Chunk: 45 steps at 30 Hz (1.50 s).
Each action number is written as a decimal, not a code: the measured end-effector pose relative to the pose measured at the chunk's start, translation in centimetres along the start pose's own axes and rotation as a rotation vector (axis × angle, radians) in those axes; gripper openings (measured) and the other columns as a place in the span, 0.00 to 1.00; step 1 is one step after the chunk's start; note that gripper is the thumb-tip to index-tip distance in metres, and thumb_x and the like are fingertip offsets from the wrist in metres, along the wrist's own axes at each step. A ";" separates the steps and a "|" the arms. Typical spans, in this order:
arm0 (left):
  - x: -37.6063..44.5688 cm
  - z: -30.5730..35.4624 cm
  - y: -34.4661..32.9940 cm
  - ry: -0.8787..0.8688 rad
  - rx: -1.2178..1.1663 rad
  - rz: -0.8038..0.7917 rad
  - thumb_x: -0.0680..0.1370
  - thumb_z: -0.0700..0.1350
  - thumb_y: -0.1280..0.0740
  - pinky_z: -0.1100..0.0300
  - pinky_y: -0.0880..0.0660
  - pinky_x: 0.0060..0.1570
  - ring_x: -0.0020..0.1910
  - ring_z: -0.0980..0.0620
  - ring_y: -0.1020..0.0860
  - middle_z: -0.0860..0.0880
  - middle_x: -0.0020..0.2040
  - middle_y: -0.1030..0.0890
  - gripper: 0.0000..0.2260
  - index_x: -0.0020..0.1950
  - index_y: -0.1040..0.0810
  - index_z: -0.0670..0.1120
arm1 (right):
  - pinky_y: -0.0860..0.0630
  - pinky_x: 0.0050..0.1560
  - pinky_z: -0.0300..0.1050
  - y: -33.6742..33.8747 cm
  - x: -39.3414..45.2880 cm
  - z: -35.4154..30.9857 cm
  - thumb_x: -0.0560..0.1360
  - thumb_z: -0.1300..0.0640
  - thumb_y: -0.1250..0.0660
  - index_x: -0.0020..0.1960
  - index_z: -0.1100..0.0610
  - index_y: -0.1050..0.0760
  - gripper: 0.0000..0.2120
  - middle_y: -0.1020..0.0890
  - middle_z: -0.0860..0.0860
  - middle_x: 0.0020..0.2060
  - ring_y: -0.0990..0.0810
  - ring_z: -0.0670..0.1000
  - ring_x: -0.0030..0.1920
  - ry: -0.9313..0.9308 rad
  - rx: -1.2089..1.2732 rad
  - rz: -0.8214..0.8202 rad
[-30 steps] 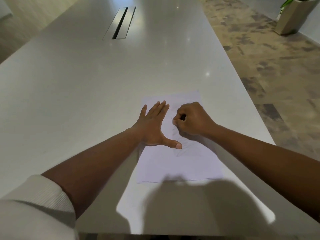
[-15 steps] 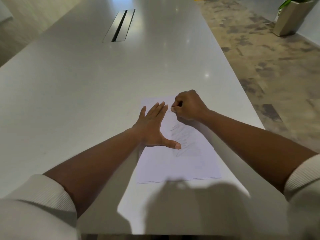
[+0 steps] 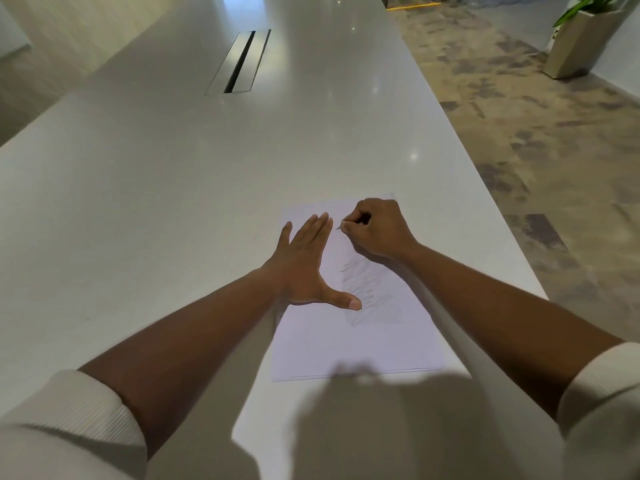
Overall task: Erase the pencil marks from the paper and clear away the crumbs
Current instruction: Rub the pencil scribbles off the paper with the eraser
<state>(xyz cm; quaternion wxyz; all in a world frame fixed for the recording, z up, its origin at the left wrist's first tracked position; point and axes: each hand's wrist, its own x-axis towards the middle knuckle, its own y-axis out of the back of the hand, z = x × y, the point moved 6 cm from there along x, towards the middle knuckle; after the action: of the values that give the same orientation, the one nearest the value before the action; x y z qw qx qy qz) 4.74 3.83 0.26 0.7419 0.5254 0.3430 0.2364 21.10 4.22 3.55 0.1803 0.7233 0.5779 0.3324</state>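
Paper [image 3: 349, 344] lay flat on the surface [image 3: 173, 188]. Left hand [image 3: 304, 268], fingers straight, pressed its left side, likely to stop sliding. Right hand [image 3: 377, 228] curled around a small eraser, barely visible, near the far edge. Marks [image 3: 369, 289] remained mid-sheet.

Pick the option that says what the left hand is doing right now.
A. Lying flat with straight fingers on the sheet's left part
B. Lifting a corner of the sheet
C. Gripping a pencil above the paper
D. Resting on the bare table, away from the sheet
A: the left hand lies flat with spread thumb on the left part of the paper, while the right hand is curled around a small tool.
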 end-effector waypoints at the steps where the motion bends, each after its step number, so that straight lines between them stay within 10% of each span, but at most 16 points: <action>1: 0.0 0.0 0.0 -0.001 -0.004 0.004 0.56 0.87 0.40 0.41 0.67 0.78 0.80 0.57 0.70 0.53 0.83 0.67 0.71 0.83 0.68 0.47 | 0.30 0.36 0.29 0.0 -0.5 0.2 0.70 0.61 0.27 0.36 0.59 0.19 0.05 0.18 0.46 0.33 0.22 0.40 0.34 -0.024 0.029 0.035; 13: 0.2 -0.2 0.2 0.068 -0.042 0.033 0.57 0.86 0.40 0.44 0.66 0.79 0.81 0.53 0.69 0.47 0.83 0.67 0.72 0.82 0.67 0.42 | 0.27 0.36 0.31 0.2 -0.7 1.0 0.72 0.60 0.28 0.40 0.59 0.20 0.03 0.18 0.48 0.34 0.21 0.43 0.34 -0.134 0.192 0.106; 23: 1.1 -0.9 1.2 0.157 -0.114 0.376 0.55 0.89 0.46 0.48 0.43 0.78 0.78 0.49 0.39 0.52 0.80 0.38 0.65 0.81 0.41 0.48 | 0.27 0.38 0.32 -0.1 -0.6 1.0 0.71 0.61 0.28 0.37 0.58 0.20 0.05 0.18 0.47 0.35 0.21 0.43 0.37 -0.137 0.154 0.095; 32: 1.5 -0.6 0.7 0.170 -0.089 0.212 0.57 0.88 0.45 0.42 0.62 0.80 0.82 0.57 0.61 0.54 0.85 0.56 0.67 0.84 0.58 0.48 | 0.25 0.41 0.37 -1.0 3.0 -0.3 0.70 0.65 0.30 0.38 0.58 0.16 0.05 0.15 0.50 0.37 0.20 0.46 0.38 -0.089 -0.050 -0.036; 45: 1.7 -0.8 0.7 0.157 -0.079 0.213 0.56 0.89 0.47 0.41 0.62 0.79 0.82 0.58 0.63 0.54 0.85 0.55 0.67 0.85 0.56 0.50 | 0.32 0.36 0.26 -2.7 3.0 -2.0 0.70 0.62 0.26 0.38 0.59 0.16 0.03 0.18 0.49 0.33 0.24 0.42 0.32 0.058 -0.052 -0.186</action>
<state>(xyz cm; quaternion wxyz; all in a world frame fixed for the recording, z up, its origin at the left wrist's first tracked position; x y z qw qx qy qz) 5.25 5.75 0.34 0.7035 0.5091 0.3328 0.3676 18.10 7.58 4.01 0.2123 0.6515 0.6388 0.3500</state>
